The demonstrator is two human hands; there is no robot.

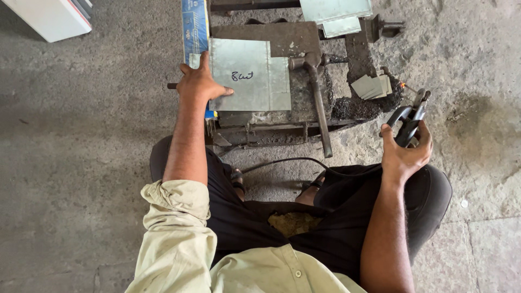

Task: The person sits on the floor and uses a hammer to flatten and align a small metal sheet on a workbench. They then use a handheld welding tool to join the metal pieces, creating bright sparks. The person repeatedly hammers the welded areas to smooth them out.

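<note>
Left hand presses sheet; right hand apart.

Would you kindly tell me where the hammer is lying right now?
The hammer lies on the dark metal work stand, centre of the head view, just right of the metal sheet under the left hand.

One blue package and one hand-marked metal sheet

A long, narrow blue package with pale print is being seen lying upright along the left edge of the counter, just beside a grey metal sheet on which a dark handwritten marking is being shown.
</note>
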